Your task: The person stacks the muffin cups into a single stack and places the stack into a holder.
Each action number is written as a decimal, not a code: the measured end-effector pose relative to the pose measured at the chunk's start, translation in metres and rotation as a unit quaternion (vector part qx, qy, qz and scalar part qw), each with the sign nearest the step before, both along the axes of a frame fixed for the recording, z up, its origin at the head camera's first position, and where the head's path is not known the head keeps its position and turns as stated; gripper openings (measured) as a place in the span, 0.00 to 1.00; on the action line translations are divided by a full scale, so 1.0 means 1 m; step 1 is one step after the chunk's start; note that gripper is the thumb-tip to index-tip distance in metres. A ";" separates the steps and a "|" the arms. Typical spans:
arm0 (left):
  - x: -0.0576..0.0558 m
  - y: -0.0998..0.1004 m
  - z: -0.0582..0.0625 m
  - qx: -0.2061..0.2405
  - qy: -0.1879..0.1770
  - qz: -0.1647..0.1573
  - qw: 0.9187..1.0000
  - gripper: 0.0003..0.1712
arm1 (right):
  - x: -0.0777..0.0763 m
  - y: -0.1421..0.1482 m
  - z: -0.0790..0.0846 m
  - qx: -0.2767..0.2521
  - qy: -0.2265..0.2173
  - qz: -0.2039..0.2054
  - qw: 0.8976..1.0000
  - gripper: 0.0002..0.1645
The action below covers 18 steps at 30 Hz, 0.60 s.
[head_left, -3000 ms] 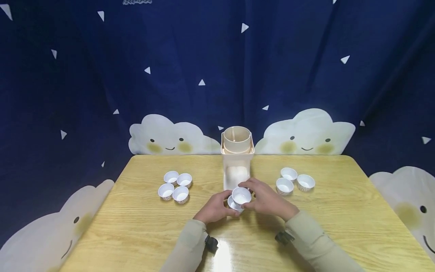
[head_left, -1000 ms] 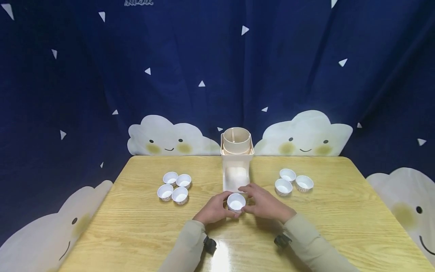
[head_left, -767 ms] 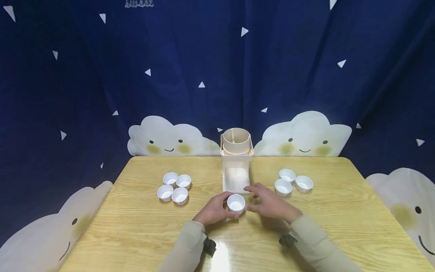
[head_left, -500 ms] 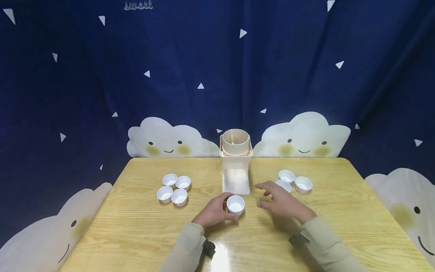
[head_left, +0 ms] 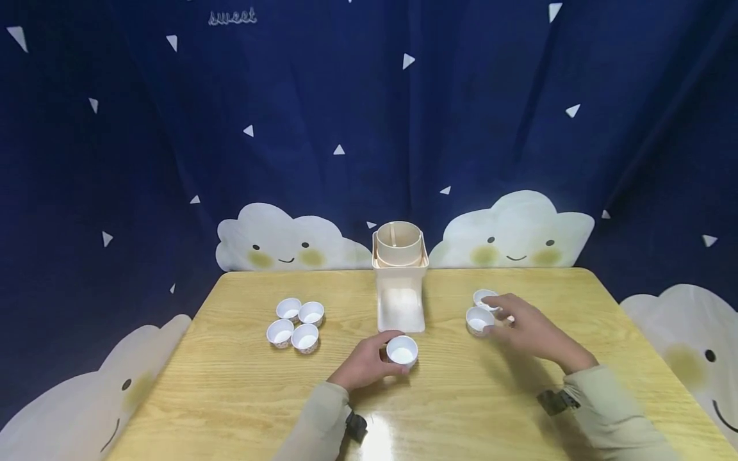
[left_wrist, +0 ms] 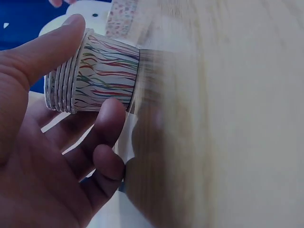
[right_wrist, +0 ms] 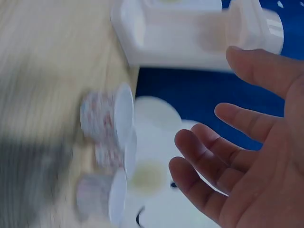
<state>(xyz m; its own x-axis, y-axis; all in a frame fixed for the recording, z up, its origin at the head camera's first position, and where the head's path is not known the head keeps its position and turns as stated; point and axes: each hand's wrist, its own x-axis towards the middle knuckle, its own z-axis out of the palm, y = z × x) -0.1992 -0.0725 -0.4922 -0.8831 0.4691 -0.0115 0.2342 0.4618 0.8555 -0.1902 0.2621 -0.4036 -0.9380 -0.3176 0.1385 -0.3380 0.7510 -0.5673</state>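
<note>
Gripping a nested stack of paper cups (head_left: pixel 401 352), a person's left hand (head_left: pixel 366 363) rests at the middle of a light wooden table (head_left: pixel 242 403). Its thumb lies along the top rims and its fingers curl round the far side — the left wrist view shows several rims packed together and thin wavy lines of red, green and blue on the outer wall. The stack stands upright, white inside, its base at the tabletop.

The right hand (head_left: pixel 533 333) holds nothing. It hovers near a group of three cups (head_left: pixel 479 321) at the right of the table, fingers loosely bent and spread, thumb well apart; the right wrist view shows a gap between fingertips and cups. In the head view, this hand covers most of one cup.

Just behind the held stack stands a cream-coloured device (head_left: pixel 400 278) with a round tube on top and a flat, pale foot reaching forward. Four more cups (head_left: pixel 305 338) sit close together at the left, upright.

Both arms wear beige sleeves (head_left: pixel 316 419). Behind the table hangs a dark blue curtain (head_left: pixel 300 89) — white triangles, smiling clouds (head_left: pixel 288 234) and the word "sweet" (head_left: pixel 232 17).
</note>
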 end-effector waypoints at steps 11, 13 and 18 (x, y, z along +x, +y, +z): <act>0.000 -0.002 0.003 -0.006 -0.003 0.008 1.000 0.33 | -0.004 0.043 0.007 0.038 -0.006 -0.053 0.998 0.37; -0.001 -0.001 0.003 -0.012 -0.001 0.009 1.000 0.34 | -0.007 0.047 0.005 0.045 -0.001 -0.056 0.997 0.38; -0.003 0.000 0.002 -0.020 0.003 0.012 1.000 0.35 | -0.016 0.054 0.004 0.056 -0.001 -0.061 0.997 0.40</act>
<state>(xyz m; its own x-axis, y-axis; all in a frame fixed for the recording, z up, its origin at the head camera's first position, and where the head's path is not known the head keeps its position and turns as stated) -0.2020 -0.0727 -0.4902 -0.8944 0.4466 -0.0243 0.2281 0.5021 0.8342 -0.2057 0.3163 -0.4000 -0.9707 -0.2148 0.1074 -0.2399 0.8446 -0.4787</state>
